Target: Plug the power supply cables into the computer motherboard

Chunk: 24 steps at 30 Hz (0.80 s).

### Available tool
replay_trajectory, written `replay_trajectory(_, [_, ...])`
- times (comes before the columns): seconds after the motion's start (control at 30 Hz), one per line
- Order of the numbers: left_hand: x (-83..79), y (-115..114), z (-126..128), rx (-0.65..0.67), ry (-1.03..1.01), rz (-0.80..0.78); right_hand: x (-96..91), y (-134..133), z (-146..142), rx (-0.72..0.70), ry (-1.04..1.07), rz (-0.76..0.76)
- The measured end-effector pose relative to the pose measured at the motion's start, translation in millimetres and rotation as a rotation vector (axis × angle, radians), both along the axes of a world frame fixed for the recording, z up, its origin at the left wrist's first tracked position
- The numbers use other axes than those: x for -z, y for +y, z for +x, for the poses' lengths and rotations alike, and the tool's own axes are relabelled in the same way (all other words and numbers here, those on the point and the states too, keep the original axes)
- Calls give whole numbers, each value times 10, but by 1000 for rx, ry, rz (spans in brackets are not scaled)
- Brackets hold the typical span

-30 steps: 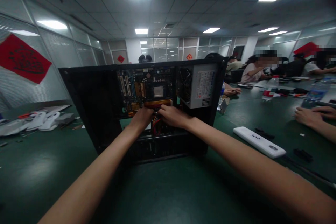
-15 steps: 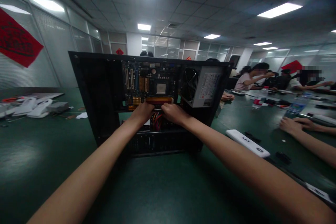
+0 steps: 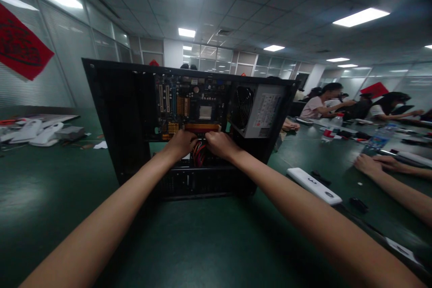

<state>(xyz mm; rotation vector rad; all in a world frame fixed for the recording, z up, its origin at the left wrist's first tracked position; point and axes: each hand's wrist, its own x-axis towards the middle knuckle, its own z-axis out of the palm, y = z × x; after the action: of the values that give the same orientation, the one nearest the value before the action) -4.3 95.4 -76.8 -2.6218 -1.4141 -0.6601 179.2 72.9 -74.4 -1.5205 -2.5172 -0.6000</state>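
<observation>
A black computer case [image 3: 111,117] stands in front of me with its side open. Inside it are a dark motherboard [image 3: 194,94], a square metal processor socket area [image 3: 205,112] and a grey power supply [image 3: 268,103] with a fan. My left hand [image 3: 181,145] is closed at the lower edge of the board, fingers curled by the orange and yellow memory slots [image 3: 202,128]. My right hand [image 3: 220,145] is closed beside it, just below the slots' right part. What the fingertips grip, if anything, is hidden. A bundle of coloured cables [image 3: 199,154] hangs between both hands.
On the green table [image 3: 202,238], a white power strip [image 3: 313,186] lies at right, near a co-worker's hands [image 3: 367,165]. Bottles [image 3: 332,128] stand farther back. White parts and a grey box [image 3: 69,133] lie at left. Other people sit at far right.
My view has shifted slightly, and the case sits a little farther left in it. My left hand has moved slightly left; the right hand stays by the memory slots.
</observation>
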Motion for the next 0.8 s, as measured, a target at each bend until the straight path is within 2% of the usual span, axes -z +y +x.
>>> replay_trajectory(0.37, [-24, 46, -7, 42, 11, -23, -10, 8, 22, 49, 122, -37])
replay_trajectory(0.67, [-15, 89, 0, 41, -4, -29, 37, -33, 113, 17, 309, -128])
replay_trajectory(0.8, [-22, 72, 16, 54, 1, -43, 37, 1, 100, 54, 324, -126])
